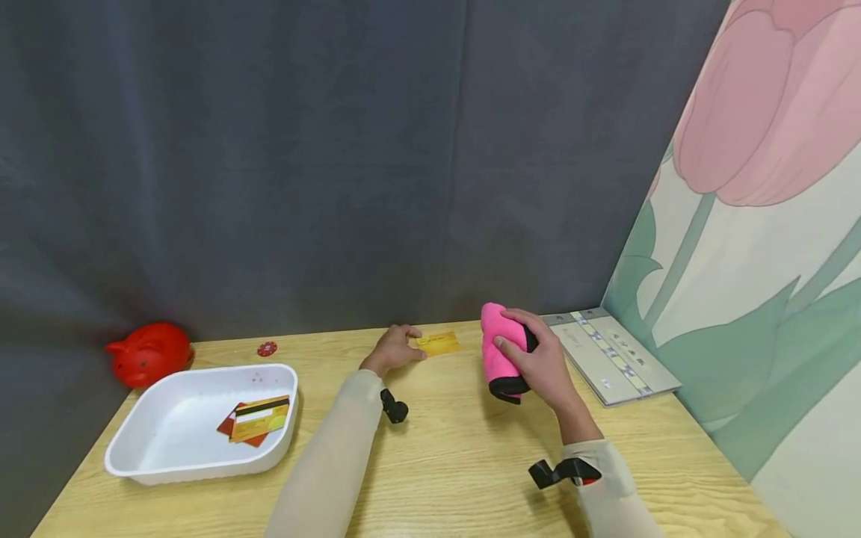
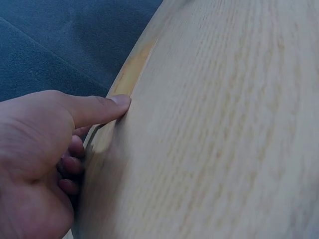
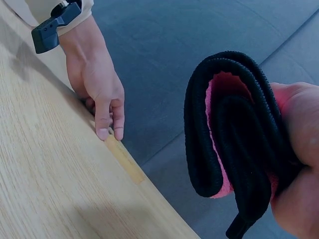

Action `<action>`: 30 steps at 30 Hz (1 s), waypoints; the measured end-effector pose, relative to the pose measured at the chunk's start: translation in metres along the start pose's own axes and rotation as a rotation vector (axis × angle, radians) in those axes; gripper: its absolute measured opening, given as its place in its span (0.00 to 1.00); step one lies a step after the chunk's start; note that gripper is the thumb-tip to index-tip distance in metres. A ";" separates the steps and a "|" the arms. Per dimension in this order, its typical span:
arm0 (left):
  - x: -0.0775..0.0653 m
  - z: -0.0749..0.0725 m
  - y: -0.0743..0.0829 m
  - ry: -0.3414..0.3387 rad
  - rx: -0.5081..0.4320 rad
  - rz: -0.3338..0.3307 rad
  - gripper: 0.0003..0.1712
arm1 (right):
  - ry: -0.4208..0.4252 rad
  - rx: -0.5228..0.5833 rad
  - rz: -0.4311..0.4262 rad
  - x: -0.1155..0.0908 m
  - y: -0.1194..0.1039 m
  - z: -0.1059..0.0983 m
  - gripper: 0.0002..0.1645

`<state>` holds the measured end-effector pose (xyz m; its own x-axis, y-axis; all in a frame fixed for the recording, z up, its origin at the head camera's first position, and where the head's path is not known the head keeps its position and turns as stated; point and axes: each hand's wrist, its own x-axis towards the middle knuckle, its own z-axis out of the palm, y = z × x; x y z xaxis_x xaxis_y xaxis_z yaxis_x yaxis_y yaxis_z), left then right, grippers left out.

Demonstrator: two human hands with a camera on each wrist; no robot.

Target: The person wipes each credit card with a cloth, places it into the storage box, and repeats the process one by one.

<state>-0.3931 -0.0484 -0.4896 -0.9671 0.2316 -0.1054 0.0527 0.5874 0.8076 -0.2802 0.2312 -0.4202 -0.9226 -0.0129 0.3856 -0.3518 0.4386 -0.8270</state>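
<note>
At the back of the table lies a yellow bank card. My left hand pinches its left end, thumb at the near long edge and forefinger at the far one. In the left wrist view the thumb shows at the edge of the card; the other fingers are partly hidden behind it. My right hand grips a folded pink cloth with black edging, held up over the table. The right wrist view shows the cloth's black folded edges end-on.
A white plastic tray at left holds several yellow and red cards. Behind it sits a red piggy bank. A red patterned chip lies near the back edge. At right, a grey notebook lies beside the flowered wall.
</note>
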 end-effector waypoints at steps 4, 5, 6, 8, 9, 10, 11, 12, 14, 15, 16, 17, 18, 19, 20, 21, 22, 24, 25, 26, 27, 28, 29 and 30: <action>-0.001 0.002 0.000 0.034 0.026 0.040 0.27 | 0.004 -0.008 -0.003 0.000 0.001 -0.001 0.30; -0.002 0.003 0.001 0.046 0.025 0.048 0.27 | 0.004 -0.008 -0.003 0.000 0.001 -0.001 0.30; -0.003 0.003 0.001 0.058 0.024 0.055 0.27 | 0.004 -0.008 -0.003 0.000 0.001 -0.001 0.30; -0.005 0.005 0.001 0.077 0.014 0.066 0.28 | 0.007 -0.010 -0.003 0.000 0.001 -0.001 0.30; -0.006 0.006 0.001 0.086 0.014 0.076 0.28 | 0.009 -0.008 -0.004 0.000 0.001 -0.001 0.30; -0.007 0.006 0.001 0.095 0.011 0.083 0.28 | 0.009 -0.007 -0.004 0.000 0.001 -0.001 0.30; -0.007 0.007 0.000 0.103 0.015 0.092 0.28 | 0.008 -0.007 -0.005 0.000 0.000 -0.001 0.30; -0.008 0.007 -0.001 0.108 0.018 0.102 0.28 | 0.009 -0.009 -0.007 0.000 0.001 -0.001 0.30; -0.010 0.008 -0.003 0.116 0.022 0.111 0.28 | 0.009 -0.011 -0.007 0.001 0.001 -0.001 0.30; -0.011 0.008 -0.004 0.122 0.024 0.112 0.28 | 0.009 -0.011 -0.005 0.001 0.001 -0.001 0.30; -0.013 0.007 -0.005 0.127 0.015 0.107 0.28 | 0.009 -0.010 -0.002 0.000 0.001 -0.001 0.30; -0.014 0.007 -0.006 0.133 0.000 0.100 0.28 | 0.009 -0.010 0.000 0.000 0.001 0.000 0.30; -0.016 0.007 -0.006 0.140 -0.023 0.092 0.27 | 0.007 -0.012 0.001 0.000 0.002 0.000 0.30; -0.018 0.006 -0.007 0.148 -0.055 0.084 0.27 | 0.004 -0.013 0.001 0.000 0.002 0.000 0.30; -0.020 0.006 -0.007 0.158 -0.088 0.082 0.26 | 0.004 -0.014 0.001 0.000 0.002 0.000 0.30; -0.022 0.006 -0.008 0.163 -0.126 0.087 0.25 | 0.004 -0.014 0.000 0.000 0.002 0.000 0.30; -0.024 0.006 -0.008 0.168 -0.164 0.091 0.24 | 0.005 -0.015 -0.002 0.000 0.002 0.000 0.30; -0.028 0.006 -0.007 0.172 -0.228 0.102 0.23 | 0.006 -0.019 -0.007 0.000 0.001 0.001 0.30; -0.030 0.007 -0.007 0.175 -0.252 0.103 0.23 | 0.009 -0.019 -0.007 0.000 0.001 0.001 0.30; -0.033 0.007 -0.006 0.180 -0.268 0.101 0.23 | 0.012 -0.017 -0.007 0.000 0.001 0.001 0.30; -0.035 0.007 -0.005 0.186 -0.284 0.097 0.23 | 0.014 -0.016 -0.009 0.000 0.001 0.001 0.29; -0.038 0.007 -0.004 0.193 -0.307 0.088 0.23 | 0.016 -0.015 -0.008 0.000 0.001 0.001 0.30; -0.042 0.007 -0.003 0.199 -0.331 0.081 0.23 | 0.016 -0.015 -0.008 -0.001 0.001 0.000 0.30; -0.046 0.006 -0.001 0.204 -0.352 0.072 0.23 | 0.017 -0.014 -0.008 -0.001 0.001 0.000 0.30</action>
<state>-0.3475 -0.0552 -0.4892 -0.9954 0.0831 0.0474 0.0680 0.2658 0.9616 -0.2797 0.2314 -0.4215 -0.9169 -0.0016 0.3990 -0.3568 0.4509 -0.8181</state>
